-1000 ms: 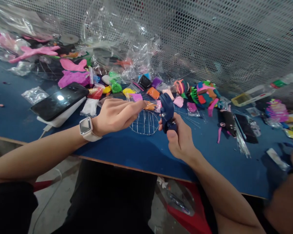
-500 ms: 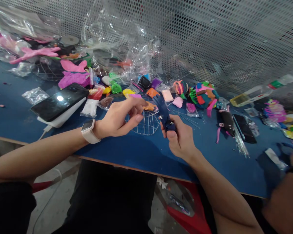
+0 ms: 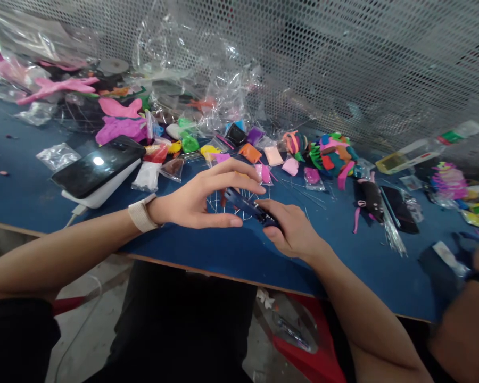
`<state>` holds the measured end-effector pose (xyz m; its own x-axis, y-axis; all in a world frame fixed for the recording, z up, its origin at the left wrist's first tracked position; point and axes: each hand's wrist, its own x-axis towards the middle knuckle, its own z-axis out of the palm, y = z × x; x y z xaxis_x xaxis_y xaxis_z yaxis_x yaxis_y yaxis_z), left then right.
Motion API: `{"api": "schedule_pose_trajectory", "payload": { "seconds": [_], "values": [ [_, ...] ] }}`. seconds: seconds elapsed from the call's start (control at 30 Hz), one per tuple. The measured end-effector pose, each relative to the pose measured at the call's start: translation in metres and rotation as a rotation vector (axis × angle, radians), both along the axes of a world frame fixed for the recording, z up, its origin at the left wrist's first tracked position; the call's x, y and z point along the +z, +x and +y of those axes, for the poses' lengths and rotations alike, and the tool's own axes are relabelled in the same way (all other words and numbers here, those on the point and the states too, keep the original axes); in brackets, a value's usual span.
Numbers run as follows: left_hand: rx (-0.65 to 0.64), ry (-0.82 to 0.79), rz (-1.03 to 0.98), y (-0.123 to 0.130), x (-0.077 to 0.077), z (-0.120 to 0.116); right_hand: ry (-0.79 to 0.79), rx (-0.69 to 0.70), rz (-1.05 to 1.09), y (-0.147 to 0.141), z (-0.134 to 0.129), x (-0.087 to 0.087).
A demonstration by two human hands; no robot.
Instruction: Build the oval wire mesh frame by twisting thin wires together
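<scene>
My right hand (image 3: 291, 226) is wrapped round a dark blue hand tool (image 3: 247, 206) with small shiny metal parts; its exact kind I cannot make out. The far end of the tool points left, toward my left hand (image 3: 203, 197). That hand is open, its fingers stretched out and the thumb apart, arching around the tool's end; whether it touches the tool I cannot tell. Below both hands a wire frame (image 3: 215, 202) of bent silver wires lies on the blue table, partly covered by my fingers and the tool.
Small bags of coloured clay, such as an orange one (image 3: 250, 153), line the table's back. A phone (image 3: 99, 165) lies left. Thin wires (image 3: 393, 234), a dark phone (image 3: 399, 210) and a bottle (image 3: 419, 151) lie right. Another person's arm (image 3: 469, 319) is at the right edge.
The tool has swung from upright to pointing left, as my right hand turned. My left hand has turned and reached right, its fingers now spread around the tool's end.
</scene>
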<state>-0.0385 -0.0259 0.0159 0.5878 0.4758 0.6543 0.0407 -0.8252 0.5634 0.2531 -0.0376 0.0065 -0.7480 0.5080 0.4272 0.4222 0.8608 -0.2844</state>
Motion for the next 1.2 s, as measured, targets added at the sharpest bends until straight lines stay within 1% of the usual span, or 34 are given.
{"api": "schedule_pose_trajectory", "payload": {
  "seconds": [0.13,0.33,0.5,0.6,0.67,0.83,0.93,1.03,1.13,1.2],
  "values": [
    [0.044,0.015,-0.013,0.0,-0.003,0.003,-0.017,-0.006,0.006,0.002,-0.001,0.0],
    [0.163,0.089,-0.081,-0.001,-0.001,0.004,-0.025,-0.016,0.068,0.001,-0.003,0.0],
    [0.193,0.131,-0.172,0.0,-0.002,0.006,-0.037,-0.023,0.122,0.002,-0.006,-0.001],
    [0.245,0.167,-0.155,0.001,-0.005,0.007,-0.077,-0.029,0.109,0.002,-0.005,-0.002],
    [0.27,0.201,-0.137,0.0,-0.006,0.007,-0.074,-0.026,0.109,0.002,-0.003,-0.004],
    [0.24,0.316,-0.065,-0.004,-0.004,0.003,0.029,0.009,0.119,0.003,0.003,-0.011],
    [0.206,0.31,-0.035,-0.005,0.0,-0.001,0.081,0.057,0.099,0.004,0.006,-0.01],
    [0.168,0.28,-0.036,-0.005,0.004,-0.003,0.076,0.074,0.059,0.004,0.008,-0.005],
    [0.183,0.3,0.001,-0.006,0.004,-0.003,0.072,0.056,0.026,0.005,0.011,-0.002],
    [0.215,0.335,0.027,-0.006,0.001,-0.001,0.101,0.042,0.015,0.006,0.014,-0.003]
  ]
}}
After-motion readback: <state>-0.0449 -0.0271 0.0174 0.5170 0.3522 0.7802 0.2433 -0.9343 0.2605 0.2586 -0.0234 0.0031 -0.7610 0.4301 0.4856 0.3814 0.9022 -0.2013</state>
